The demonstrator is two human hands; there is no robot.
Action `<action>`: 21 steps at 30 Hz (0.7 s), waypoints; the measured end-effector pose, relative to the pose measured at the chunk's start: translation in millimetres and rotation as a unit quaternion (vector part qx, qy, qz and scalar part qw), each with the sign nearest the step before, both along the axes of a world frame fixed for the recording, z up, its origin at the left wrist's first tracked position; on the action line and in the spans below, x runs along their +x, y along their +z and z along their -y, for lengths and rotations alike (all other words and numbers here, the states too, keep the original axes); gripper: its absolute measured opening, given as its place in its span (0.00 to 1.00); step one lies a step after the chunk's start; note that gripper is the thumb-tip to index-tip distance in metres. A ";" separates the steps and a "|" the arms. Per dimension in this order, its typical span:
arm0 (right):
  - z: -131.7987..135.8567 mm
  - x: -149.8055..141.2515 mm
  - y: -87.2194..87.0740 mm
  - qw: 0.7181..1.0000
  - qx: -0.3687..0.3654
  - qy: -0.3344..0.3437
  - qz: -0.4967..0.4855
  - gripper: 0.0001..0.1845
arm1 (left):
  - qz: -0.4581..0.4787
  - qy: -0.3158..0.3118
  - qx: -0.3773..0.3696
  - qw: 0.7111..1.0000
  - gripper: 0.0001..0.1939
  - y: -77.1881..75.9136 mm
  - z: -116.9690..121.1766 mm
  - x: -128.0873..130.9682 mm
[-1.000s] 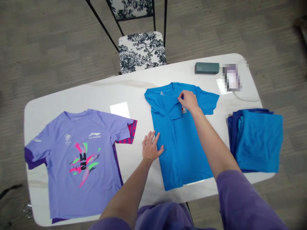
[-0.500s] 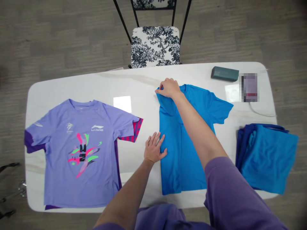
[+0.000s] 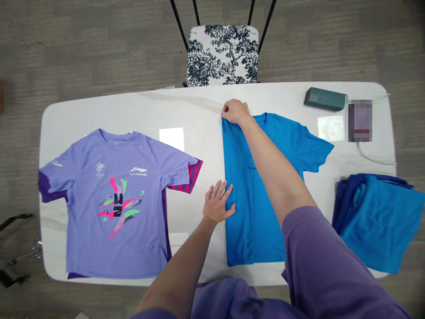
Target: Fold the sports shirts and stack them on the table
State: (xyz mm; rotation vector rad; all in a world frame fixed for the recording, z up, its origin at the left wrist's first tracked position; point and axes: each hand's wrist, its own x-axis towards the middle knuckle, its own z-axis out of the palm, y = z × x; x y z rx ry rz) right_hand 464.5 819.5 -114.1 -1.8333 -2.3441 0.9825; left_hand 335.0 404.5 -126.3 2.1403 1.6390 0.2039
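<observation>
A blue T-shirt (image 3: 265, 221) lies on the white table in front of me, its left side folded inward in a long strip. At the shirt's upper left corner, my right hand (image 3: 236, 110) pinches the fabric with closed fingers. My left hand (image 3: 219, 201) rests at the shirt's left edge, fingers spread, the thumb over the cloth. One short sleeve spreads out to the right; my right forearm hides part of the shirt's middle.
A lavender T-shirt (image 3: 116, 243) lies flat at left over a purple and pink garment (image 3: 186, 181). Folded blue clothes (image 3: 381, 217) overhang the right front edge. A dark green case (image 3: 324, 99) and a blurred-out object (image 3: 361, 119) with a cable are at back right, a patterned chair (image 3: 222, 55) beyond.
My right hand has drawn the shirt's upper left corner slightly outward, and the folded strip now lies straighter. My left hand stays at the edge. The whole view has shifted a little.
</observation>
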 end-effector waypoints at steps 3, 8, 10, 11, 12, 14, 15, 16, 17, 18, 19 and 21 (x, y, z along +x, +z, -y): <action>20.2 -1.9 12.7 0.999 0.042 -0.008 -0.015 0.19 | 0.005 -0.002 0.005 1.000 0.44 -0.4 0.1 -0.1; 143.0 15.7 44.8 0.986 0.130 -0.069 -0.073 0.25 | 0.018 0.006 -0.002 1.000 0.45 -3.8 1.2 0.0; 227.6 31.1 47.8 0.981 0.133 -0.113 -0.086 0.24 | 0.020 0.012 -0.008 1.000 0.46 -5.9 2.0 -0.3; 274.6 39.5 46.0 0.977 0.133 -0.139 -0.091 0.22 | 0.023 0.012 -0.010 1.000 0.46 -6.7 2.5 -0.4; 322.9 47.6 42.4 0.974 0.129 -0.158 -0.096 0.20 | 0.027 0.010 -0.011 1.000 0.46 -7.4 2.8 -0.5; 416.8 60.7 32.9 0.974 0.103 -0.174 -0.105 0.16 | 0.032 0.005 -0.014 0.999 0.47 -7.7 3.5 0.0; 459.5 64.9 28.3 0.976 0.082 -0.172 -0.106 0.15 | 0.031 0.004 -0.018 0.999 0.47 -7.3 3.8 0.5; 498.0 67.3 24.4 0.978 0.056 -0.171 -0.101 0.15 | 0.029 0.004 -0.022 0.999 0.47 -6.8 4.2 1.2; 531.6 68.0 21.6 0.980 0.030 -0.169 -0.097 0.15 | 0.026 0.006 -0.025 0.999 0.48 -5.9 4.7 2.0; 560.1 67.1 19.9 0.982 0.006 -0.168 -0.090 0.16 | 0.024 0.008 -0.027 0.999 0.48 -5.0 5.4 2.9; 583.8 65.1 19.3 0.983 -0.017 -0.166 -0.081 0.17 | 0.024 0.009 -0.029 0.999 0.48 -3.9 6.3 3.8; 619.5 59.0 21.2 0.984 -0.052 -0.159 -0.060 0.19 | 0.025 0.009 -0.033 0.999 0.48 -1.4 8.6 5.5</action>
